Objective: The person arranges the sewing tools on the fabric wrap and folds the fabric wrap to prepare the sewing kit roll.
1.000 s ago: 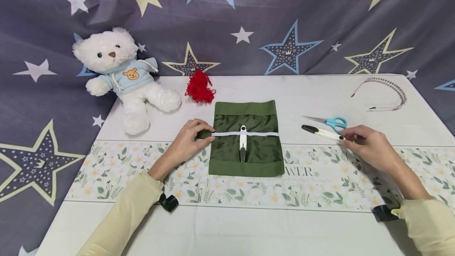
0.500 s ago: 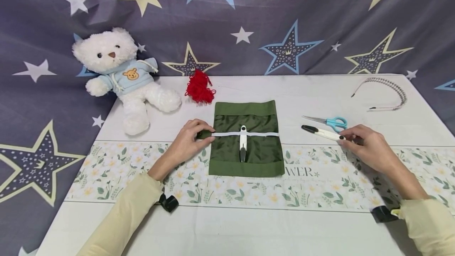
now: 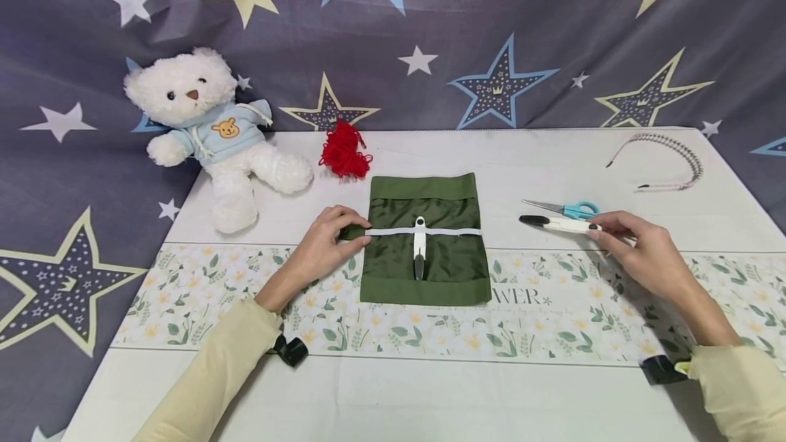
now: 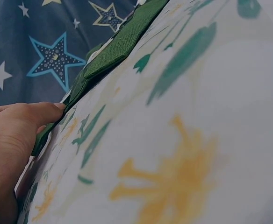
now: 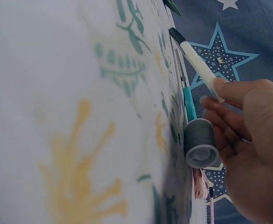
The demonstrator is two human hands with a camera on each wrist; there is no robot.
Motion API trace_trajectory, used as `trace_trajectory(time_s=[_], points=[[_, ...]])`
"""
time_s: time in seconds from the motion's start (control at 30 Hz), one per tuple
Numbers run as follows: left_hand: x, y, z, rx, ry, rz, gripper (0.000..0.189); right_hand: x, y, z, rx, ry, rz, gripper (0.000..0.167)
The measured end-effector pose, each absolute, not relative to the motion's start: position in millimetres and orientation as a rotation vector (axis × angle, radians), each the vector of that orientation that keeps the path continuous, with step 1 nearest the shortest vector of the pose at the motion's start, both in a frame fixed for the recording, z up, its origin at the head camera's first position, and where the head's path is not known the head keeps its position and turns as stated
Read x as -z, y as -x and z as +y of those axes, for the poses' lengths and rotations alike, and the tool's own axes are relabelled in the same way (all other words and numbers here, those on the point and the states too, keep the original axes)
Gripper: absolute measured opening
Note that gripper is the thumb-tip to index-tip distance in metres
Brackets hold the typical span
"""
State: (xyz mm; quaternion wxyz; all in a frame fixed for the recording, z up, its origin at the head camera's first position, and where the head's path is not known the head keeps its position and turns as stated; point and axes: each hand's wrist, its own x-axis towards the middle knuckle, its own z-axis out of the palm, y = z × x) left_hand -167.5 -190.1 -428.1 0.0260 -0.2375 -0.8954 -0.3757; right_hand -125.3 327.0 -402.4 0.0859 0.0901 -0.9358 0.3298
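Observation:
A green cloth pouch (image 3: 393,292) lies spread flat on the table, with a white elastic band (image 3: 454,231) across its middle. White thread snips (image 3: 420,241) with a dark tip are tucked upright under that band. At the pouch's left edge, my left hand (image 3: 328,237) pinches the cloth and band end between thumb and fingers. To the right, my right hand (image 3: 645,251) pinches the end of a second pair of white thread snips (image 3: 561,224), whose black tip points left. In the right wrist view these snips (image 5: 199,63) slant up from the table surface.
Blue-handled scissors (image 3: 577,209) lie just behind the held snips. A grey thread spool (image 5: 200,142) stands beneath the right hand. Farther back are a headband (image 3: 688,152), red yarn (image 3: 346,150) and a white teddy bear (image 3: 230,135) at left.
My right hand has raised the snips' near end slightly and shifted back, so they lie more level and overlap the scissors' handles. My left hand and the pouch have not moved.

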Motion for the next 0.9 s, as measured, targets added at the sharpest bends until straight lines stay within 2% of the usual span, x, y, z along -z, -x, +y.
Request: trace_trajectory(time_s=[0.47,0.9], points=[[429,168,-190,1.170,0.729,-2.770,0.022,401,127,317,-1.302,-0.177,-2.599,0.023],[429,167,-190,1.173,0.731,-2.769,0.022,402,140,310,-1.395,-0.195,-2.466,0.024]])
